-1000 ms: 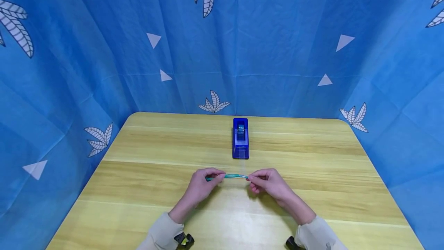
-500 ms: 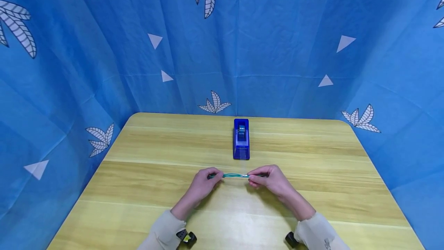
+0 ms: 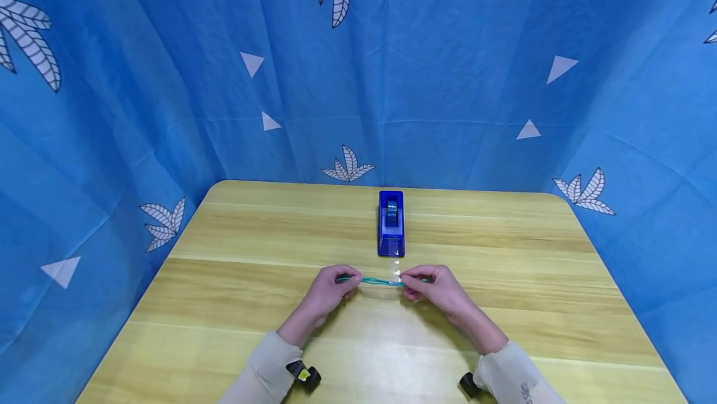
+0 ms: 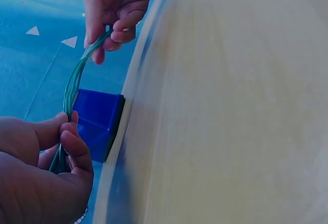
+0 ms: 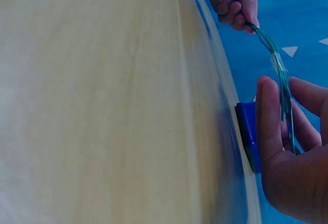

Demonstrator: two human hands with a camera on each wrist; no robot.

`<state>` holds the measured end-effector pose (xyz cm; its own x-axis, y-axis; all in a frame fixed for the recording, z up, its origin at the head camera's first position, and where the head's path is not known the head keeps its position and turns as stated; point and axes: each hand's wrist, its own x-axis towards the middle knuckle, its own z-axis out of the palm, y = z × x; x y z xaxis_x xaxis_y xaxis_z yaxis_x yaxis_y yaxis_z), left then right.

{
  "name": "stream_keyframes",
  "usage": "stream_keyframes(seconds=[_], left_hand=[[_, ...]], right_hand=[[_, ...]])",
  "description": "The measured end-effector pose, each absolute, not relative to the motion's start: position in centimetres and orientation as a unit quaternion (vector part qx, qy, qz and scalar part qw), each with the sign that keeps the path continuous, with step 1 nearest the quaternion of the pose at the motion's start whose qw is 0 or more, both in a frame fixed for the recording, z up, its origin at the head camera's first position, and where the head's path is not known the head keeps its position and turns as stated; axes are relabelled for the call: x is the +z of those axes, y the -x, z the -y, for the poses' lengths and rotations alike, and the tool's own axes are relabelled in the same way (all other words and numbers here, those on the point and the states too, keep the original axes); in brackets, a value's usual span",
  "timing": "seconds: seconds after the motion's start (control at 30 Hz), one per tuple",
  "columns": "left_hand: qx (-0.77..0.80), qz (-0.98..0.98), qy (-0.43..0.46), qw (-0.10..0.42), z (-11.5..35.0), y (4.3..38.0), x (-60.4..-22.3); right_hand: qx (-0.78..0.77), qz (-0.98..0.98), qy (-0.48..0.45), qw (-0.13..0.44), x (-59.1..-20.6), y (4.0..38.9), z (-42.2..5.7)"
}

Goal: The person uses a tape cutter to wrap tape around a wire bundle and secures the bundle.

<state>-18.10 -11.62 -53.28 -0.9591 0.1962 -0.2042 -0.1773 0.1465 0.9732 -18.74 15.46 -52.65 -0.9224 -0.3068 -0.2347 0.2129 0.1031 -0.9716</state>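
A thin bundle of green wires (image 3: 376,281) stretches between the two hands above the table. The left hand (image 3: 326,291) pinches its left part between thumb and fingers, and a short end shows behind the thumb. At the other end the right hand (image 3: 439,289) holds the bundle between thumb and fingertips; in the right wrist view several wire ends hang inside that hand. Clear tape (image 5: 278,62) lies around the wires just beside the right fingertips. A transparent strip of tape (image 3: 396,266) runs from the blue tape dispenser (image 3: 391,231) down towards the right fingertips.
The dispenser, with its tape roll (image 3: 392,208), stands on the wood-grain table (image 3: 269,230) just beyond the hands. Behind the table hangs a blue curtain (image 3: 459,80) with white leaves and triangles. Each wrist carries a small black camera.
The right fingers have shifted along the bundle, so its end now reaches into the hand behind them. The tape strip shows more plainly. The left hand has hardly moved.
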Motion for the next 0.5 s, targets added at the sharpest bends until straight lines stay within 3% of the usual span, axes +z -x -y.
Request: stream_keyframes(seconds=[0.27, 0.5], left_hand=[[0.641, -0.757, -0.023, 0.122, 11.58, 18.32, -53.11], [0.617, -0.779, -0.028, 0.106, 11.36, 18.55, -52.98]], right_hand=[[-0.665, -0.713, 0.022, 0.222, -52.89, 18.97, -15.67], [-0.673, -0.714, 0.003, 0.192, -52.84, 19.35, -15.94]])
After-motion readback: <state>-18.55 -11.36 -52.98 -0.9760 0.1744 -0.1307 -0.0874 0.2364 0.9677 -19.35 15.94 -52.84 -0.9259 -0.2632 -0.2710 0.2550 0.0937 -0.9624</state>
